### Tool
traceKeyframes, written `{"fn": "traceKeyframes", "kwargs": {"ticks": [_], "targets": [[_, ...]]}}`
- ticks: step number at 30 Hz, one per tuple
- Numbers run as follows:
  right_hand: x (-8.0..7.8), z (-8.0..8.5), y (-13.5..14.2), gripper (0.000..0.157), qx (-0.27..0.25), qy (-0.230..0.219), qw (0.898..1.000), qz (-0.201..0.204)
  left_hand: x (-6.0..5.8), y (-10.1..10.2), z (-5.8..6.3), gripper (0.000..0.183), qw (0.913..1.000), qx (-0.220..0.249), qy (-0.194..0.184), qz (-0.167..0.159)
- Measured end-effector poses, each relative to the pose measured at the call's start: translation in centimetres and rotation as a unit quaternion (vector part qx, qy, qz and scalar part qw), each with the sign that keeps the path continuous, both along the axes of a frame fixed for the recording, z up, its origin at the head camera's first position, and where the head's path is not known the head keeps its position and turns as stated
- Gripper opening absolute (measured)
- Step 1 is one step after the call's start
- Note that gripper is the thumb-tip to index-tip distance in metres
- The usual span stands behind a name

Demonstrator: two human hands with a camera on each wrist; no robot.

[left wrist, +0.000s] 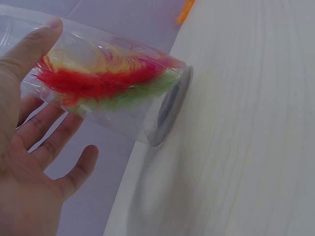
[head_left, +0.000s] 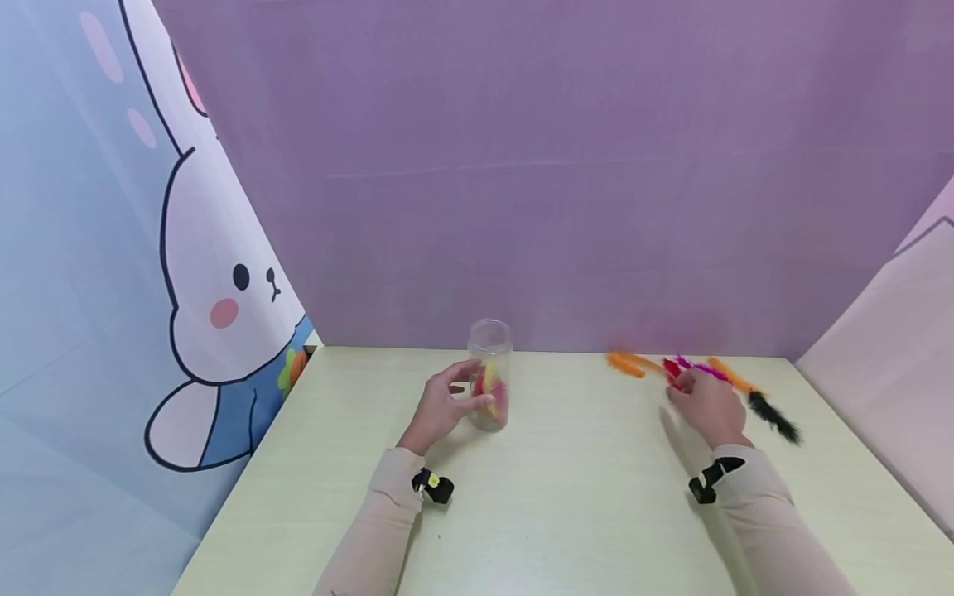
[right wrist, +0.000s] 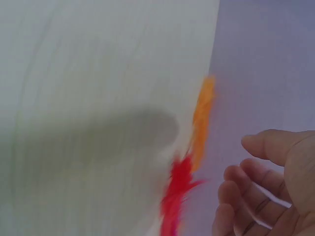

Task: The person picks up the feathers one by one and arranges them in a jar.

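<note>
My left hand holds an upright clear plastic jar by its side, thumb and fingers around the wall. Inside the jar, seen in the left wrist view, lie a red feather, a green feather and yellow and pink ones. On the right of the table, my right hand hovers over loose feathers, its fingers loosely bent. Nothing shows between its thumb and fingers in the right wrist view, where a red feather and an orange feather lie just beyond the fingertips.
Beside the right hand lie a purple feather, a second orange feather and a black feather. The pale wooden table ends at a purple cloth behind. A rabbit-print cloth hangs at the left.
</note>
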State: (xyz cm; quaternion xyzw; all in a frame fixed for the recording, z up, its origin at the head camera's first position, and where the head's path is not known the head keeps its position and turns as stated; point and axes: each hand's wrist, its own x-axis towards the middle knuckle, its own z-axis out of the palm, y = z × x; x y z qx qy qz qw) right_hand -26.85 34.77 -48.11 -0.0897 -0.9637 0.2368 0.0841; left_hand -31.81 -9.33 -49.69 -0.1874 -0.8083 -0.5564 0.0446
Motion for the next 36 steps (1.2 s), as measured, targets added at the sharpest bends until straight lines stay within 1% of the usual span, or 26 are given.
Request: {"fn": "traceKeyframes", "kwargs": {"ticks": [4,10,12,16,20,27,30,36], "targets": [[0.1,-0.6,1.1,0.032,0.003,-0.025,1.000,-0.012,0.0,0.0,0.0,0.067,1.0000,0.002,0.000,-0.002],[0.1,-1.2,2.0,0.046,0.007,-0.051,0.998,-0.020,-0.1,0.1,-0.2,0.067,1.0000,0.004,0.000,-0.003],[0.0,-1.3,2.1,0.048,0.006,-0.060,0.998,-0.024,-0.1,0.1,-0.3,0.067,1.0000,0.004,0.001,-0.003],[-0.2,-1.5,2.2,0.044,0.007,-0.068,0.997,-0.036,-0.1,0.1,-0.3,0.068,1.0000,0.002,-0.001,-0.006],[-0.3,-1.6,2.5,0.036,0.009,-0.068,0.997,-0.040,0.0,0.1,-0.1,0.069,1.0000,0.000,-0.001,-0.007],[-0.4,-1.6,3.2,0.024,0.026,-0.080,0.996,-0.029,-0.1,0.2,0.0,0.068,1.0000,-0.001,-0.003,-0.009],[-0.4,-1.5,3.6,0.024,0.025,-0.082,0.996,-0.025,-0.1,0.2,-0.1,0.069,1.0000,0.000,-0.002,-0.007],[-0.1,-1.6,3.7,0.028,0.002,-0.092,0.995,-0.030,-0.1,0.1,0.0,0.068,1.0000,0.000,-0.001,-0.004]]}}
